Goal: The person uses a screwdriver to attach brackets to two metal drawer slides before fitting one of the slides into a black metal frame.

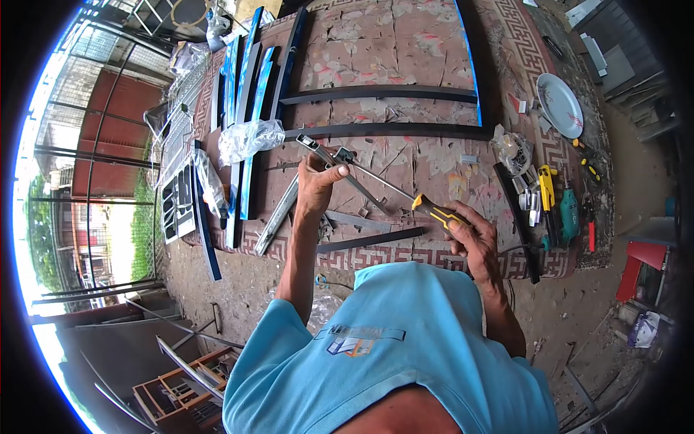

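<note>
My left hand (316, 181) is closed around a narrow grey metal rail (367, 195), which slants down to the right over the table. A small black fitting (345, 154) sits at the rail, beside my thumb. In my right hand (475, 242) is a screwdriver (434, 210) with a yellow and black handle, my fingers wrapped round it. Its long shaft points up and left, with the tip at or near the black fitting. Whether the tip sits in a screw is too small to tell.
A dark frame (383, 131) lies on the patterned table cover (390, 54). Blue-filmed bars (249, 173) and crumpled clear plastic (251, 141) are at the left. On the right are a plate (560, 105), a yellow tool (546, 188) and a green power tool (570, 215).
</note>
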A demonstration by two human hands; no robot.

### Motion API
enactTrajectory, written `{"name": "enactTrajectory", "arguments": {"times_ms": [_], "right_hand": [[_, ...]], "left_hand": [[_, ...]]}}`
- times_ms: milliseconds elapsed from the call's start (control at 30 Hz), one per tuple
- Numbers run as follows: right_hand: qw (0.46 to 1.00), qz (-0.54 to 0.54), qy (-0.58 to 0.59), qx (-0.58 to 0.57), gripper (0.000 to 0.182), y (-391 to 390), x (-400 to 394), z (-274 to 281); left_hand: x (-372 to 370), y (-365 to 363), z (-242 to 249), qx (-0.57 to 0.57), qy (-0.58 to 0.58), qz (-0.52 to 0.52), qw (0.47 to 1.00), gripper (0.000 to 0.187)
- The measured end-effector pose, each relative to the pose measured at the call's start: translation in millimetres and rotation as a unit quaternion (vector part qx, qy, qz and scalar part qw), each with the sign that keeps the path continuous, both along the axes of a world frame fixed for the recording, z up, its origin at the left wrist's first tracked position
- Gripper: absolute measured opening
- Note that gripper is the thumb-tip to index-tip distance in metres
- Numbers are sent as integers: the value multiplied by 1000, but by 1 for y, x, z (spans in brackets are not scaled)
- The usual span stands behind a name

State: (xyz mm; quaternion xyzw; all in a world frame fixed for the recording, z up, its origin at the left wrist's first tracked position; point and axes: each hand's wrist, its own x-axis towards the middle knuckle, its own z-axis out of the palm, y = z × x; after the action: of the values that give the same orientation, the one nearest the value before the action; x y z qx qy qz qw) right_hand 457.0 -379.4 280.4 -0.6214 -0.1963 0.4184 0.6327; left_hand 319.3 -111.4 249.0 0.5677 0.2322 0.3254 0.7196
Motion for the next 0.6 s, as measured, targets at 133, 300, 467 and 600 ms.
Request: {"name": "enactTrajectory", "arguments": {"times_ms": [133, 300, 467, 600], "right_hand": [[999, 29, 40, -14, 41, 1, 4, -1], [974, 191, 109, -55, 41, -3, 29, -10], [935, 340, -91, -52, 53, 10, 65, -16], [945, 296, 53, -133, 37, 33, 89, -14]], "left_hand": [[-3, 0, 0, 14, 19, -7, 1000, 45], [0, -16, 12, 75, 132, -14, 988, 59], [32, -47, 20, 70, 137, -112, 982, 41], [62, -54, 14, 126, 168, -75, 975, 43]]}}
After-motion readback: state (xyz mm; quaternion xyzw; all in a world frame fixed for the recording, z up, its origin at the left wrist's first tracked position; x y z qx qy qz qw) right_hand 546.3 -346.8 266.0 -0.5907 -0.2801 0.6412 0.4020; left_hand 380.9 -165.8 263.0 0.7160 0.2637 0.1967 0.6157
